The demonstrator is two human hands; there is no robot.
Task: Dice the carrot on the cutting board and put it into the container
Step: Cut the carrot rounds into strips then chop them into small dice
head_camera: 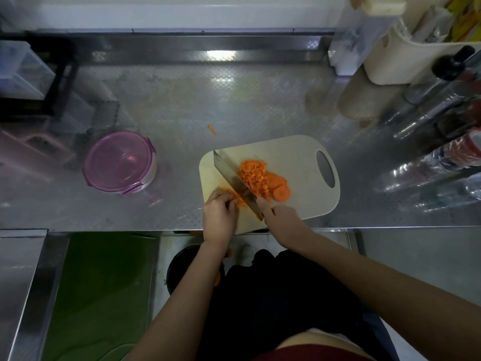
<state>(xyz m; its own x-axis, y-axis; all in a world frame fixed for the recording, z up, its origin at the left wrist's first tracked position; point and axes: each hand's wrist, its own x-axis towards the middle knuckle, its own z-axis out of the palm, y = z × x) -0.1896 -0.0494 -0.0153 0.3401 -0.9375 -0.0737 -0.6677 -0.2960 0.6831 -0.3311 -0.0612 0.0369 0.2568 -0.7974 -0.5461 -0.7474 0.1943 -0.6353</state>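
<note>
The board lies on the steel bench, close to its front edge, with its handle hole turned to the right. All the cut carrot is on the board.

A heap of small dice sits in the middle of the board, right against the far side of the knife. A few round slices lie just to the right of the heap and touch it.

The knife is a broad cleaver. Its blade stands slanted across the board, from the upper left corner down toward the person. The right hand holds it at the handle end, with its fingers closed round the handle and the index finger stretched along the blade.

On the near side of the blade, the left hand rests on the rest of the carrot. Its fingers are curled over the carrot and hold it down next to the steel.

The container stands on the bench to the left, well apart from the board. Its pink lid is on.

One small carrot bit lies alone on the bench beyond the board. Some bottles lie at the right edge.
</note>
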